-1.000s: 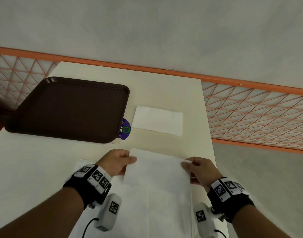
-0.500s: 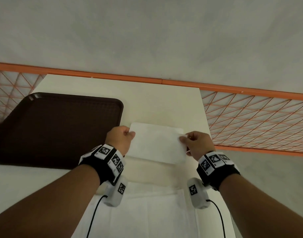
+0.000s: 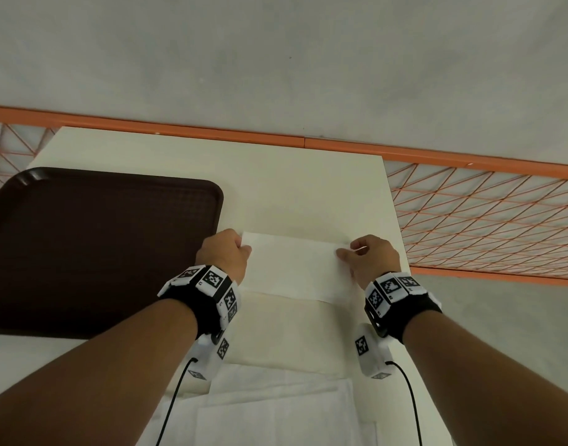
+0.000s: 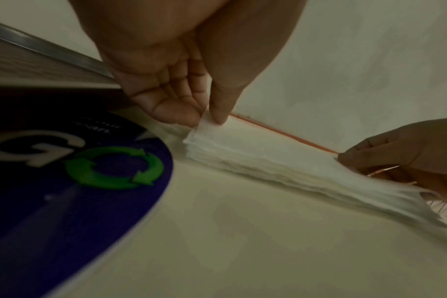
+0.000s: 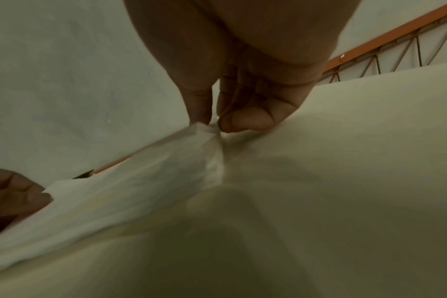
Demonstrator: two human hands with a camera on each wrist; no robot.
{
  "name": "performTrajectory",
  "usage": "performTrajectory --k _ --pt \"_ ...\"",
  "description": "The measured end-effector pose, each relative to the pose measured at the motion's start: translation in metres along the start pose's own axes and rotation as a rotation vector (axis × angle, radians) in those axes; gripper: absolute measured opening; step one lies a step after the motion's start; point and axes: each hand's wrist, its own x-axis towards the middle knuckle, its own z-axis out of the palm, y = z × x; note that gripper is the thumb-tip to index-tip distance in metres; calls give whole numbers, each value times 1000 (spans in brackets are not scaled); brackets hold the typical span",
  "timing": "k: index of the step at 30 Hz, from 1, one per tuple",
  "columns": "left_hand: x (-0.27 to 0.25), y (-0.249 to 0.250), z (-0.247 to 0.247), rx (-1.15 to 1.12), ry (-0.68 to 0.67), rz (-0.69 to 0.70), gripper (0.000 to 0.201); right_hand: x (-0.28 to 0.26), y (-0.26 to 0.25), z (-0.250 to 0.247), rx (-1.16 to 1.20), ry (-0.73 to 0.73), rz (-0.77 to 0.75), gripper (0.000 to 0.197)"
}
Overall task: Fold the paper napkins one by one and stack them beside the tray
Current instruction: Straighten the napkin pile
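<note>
A folded white napkin (image 3: 295, 268) lies just right of the dark brown tray (image 3: 93, 246), on top of a stack of folded napkins (image 4: 255, 159). My left hand (image 3: 226, 254) pinches its far left corner between thumb and fingertips (image 4: 204, 119). My right hand (image 3: 371, 257) pinches the far right corner (image 5: 212, 125). Near the front edge lies a pile of unfolded white napkins (image 3: 276, 410).
The cream table (image 3: 308, 188) ends close to the right of my right hand. A round purple sticker (image 4: 77, 171) with green arrows lies on the table by the tray's corner. An orange mesh fence (image 3: 485, 220) runs behind and to the right.
Both hands carried the folded napkin away from the front pile and set it down on the folded stack beside the tray.
</note>
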Motion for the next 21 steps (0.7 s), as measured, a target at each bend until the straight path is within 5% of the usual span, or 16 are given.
performTrajectory --k 9,12,17,21 --pt "-13 6 -8 145 6 31 41 -30 8 -8 -7 13 5 48" --pt "-34 -2 -20 85 39 211 37 -60 19 -17 -54 19 -96 39" --pt "-102 -16 -28 179 -241 487 26 -125 42 -17 -157 -39 -295 18" --pt "-157 -23 -14 282 -443 545 31 -168 56 -13 -218 -152 -265 14"
